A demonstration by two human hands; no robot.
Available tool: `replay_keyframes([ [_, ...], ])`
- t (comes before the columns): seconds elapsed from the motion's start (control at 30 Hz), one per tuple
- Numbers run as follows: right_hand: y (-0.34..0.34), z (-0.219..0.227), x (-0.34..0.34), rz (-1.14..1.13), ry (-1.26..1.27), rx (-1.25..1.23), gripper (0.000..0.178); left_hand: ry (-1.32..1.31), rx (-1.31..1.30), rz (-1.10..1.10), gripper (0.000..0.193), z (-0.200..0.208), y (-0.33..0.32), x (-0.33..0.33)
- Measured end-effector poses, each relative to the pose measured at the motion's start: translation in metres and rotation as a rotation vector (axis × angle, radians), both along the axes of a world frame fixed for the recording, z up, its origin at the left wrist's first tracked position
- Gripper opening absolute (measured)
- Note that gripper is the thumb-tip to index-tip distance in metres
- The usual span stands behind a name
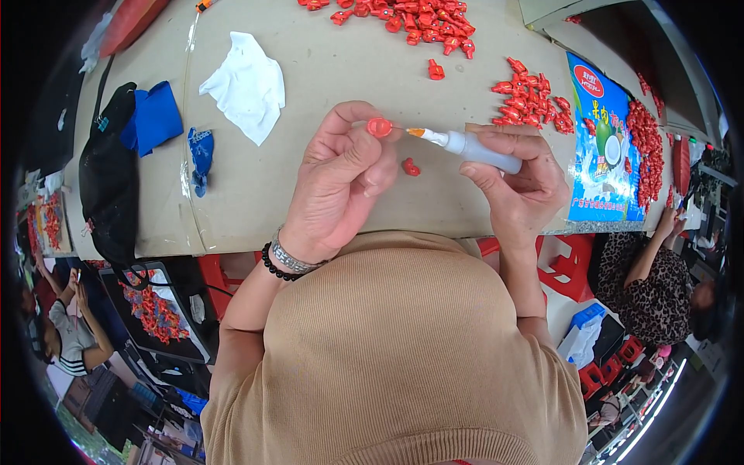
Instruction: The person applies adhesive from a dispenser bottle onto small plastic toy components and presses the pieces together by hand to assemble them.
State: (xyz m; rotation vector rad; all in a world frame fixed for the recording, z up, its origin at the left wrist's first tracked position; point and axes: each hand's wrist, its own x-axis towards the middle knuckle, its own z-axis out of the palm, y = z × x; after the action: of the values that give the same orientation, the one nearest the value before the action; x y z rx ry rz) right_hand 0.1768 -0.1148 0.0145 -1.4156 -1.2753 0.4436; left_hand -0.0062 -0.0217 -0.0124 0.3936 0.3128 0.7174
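Note:
Between the thumb and fingers of my left hand (341,167) is a small red plastic part (379,127), its rounded face turned up. My right hand (523,177) grips a whitish squeeze bottle (484,152) lying sideways, with a white neck and an orange-brown tip (418,132). A thin needle runs from that tip toward the red part; I cannot tell whether they touch. Just below the tip, another small red piece (411,167) lies on the table. My wrists are close above the table's near edge.
Red parts are heaped at the far side (422,19) and on the right (531,97), with more beside a blue printed sheet (604,147). A white cloth (246,85), blue cloth scraps (159,116) and a black bag (110,178) lie left. People sit at both sides.

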Motion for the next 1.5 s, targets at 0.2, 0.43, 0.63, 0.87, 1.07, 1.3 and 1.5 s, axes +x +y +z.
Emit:
replay_keyframes([
  [0.2,0.003,-0.005,0.002,-0.039,0.097,0.053,0.037,0.015,-0.048,-0.002,0.019,0.002,0.000,-0.002],
  [0.43,0.019,-0.002,0.005,0.049,0.801,-0.206,0.053,0.046,-0.015,0.086,0.017,0.002,0.016,-0.014],
  [0.63,0.033,-0.007,-0.001,0.118,0.789,-0.290,0.036,-0.050,-0.009,0.210,0.013,0.005,0.038,-0.038],
  [0.87,0.044,-0.008,-0.011,0.186,-0.007,-0.598,0.021,-0.180,-0.038,0.239,0.015,0.007,0.054,-0.057],
  [1.07,0.031,0.003,-0.013,0.268,-0.291,-0.536,0.032,-0.217,-0.056,0.244,0.017,0.007,0.055,-0.061],
  [1.3,0.018,-0.013,-0.023,0.196,-0.475,-0.501,0.027,-0.183,-0.050,0.182,0.016,0.006,0.047,-0.043],
  [1.5,0.022,-0.010,-0.008,0.174,0.017,-0.452,0.019,-0.058,-0.020,0.116,0.016,0.003,0.023,-0.025],
])
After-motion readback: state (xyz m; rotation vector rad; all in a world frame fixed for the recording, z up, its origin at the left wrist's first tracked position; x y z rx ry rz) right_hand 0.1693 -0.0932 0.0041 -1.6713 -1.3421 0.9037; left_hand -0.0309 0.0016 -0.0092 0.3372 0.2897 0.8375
